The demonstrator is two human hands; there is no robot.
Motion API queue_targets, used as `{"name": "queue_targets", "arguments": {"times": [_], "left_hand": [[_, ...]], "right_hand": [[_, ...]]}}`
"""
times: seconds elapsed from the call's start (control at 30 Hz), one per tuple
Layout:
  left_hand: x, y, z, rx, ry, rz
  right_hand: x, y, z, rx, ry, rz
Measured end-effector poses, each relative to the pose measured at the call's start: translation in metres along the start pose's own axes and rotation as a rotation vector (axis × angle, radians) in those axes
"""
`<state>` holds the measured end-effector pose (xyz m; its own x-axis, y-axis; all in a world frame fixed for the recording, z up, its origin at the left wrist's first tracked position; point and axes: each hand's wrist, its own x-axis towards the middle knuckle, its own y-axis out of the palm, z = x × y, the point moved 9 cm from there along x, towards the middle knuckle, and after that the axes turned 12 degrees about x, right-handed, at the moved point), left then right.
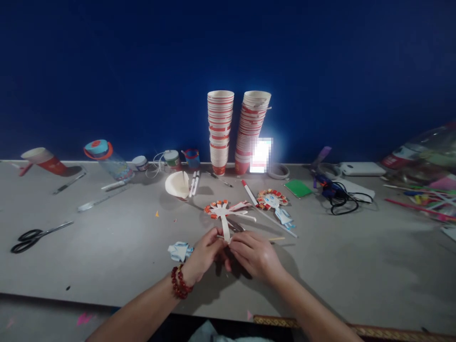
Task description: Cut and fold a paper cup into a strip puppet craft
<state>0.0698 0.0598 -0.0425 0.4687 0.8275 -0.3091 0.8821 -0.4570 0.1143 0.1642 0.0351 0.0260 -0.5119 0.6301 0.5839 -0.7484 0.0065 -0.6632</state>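
Between my hands is a cut-open paper cup [217,210], its white side fanned out into strips, several with curled red-orange ends. My left hand [208,251], with a beaded bracelet on the wrist, pinches the near end of one long white strip. From the other side, my right hand [254,254] has its fingers closed on the same strip end. The exact fingertip contact is partly hidden. Left of my left hand lies a blue-and-white paper cutout [180,251]. Beyond my right hand rests a finished-looking paper figure [272,202] with a drawn face and curled red fringe.
Two tall stacks of paper cups [221,128] stand against the blue wall, beside a bright phone-like screen [261,156]. Scissors [35,236] lie far left, near a water bottle [109,159]. A glue gun [327,185] with black cord and a red marker [249,192] lie right.
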Motion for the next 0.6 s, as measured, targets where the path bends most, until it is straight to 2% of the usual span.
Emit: {"name": "queue_targets", "arguments": {"times": [0.2,0.43,0.6], "left_hand": [[-0.002,-0.001,-0.001,-0.009,-0.015,-0.008],[-0.003,0.001,-0.001,0.003,0.011,0.025],[-0.001,0.001,0.003,0.008,0.034,0.026]], "right_hand": [[-0.003,0.002,-0.002,0.032,-0.005,-0.038],[0.000,0.010,-0.010,0.059,0.083,0.042],[0.001,0.009,-0.011,0.020,0.108,0.044]]}}
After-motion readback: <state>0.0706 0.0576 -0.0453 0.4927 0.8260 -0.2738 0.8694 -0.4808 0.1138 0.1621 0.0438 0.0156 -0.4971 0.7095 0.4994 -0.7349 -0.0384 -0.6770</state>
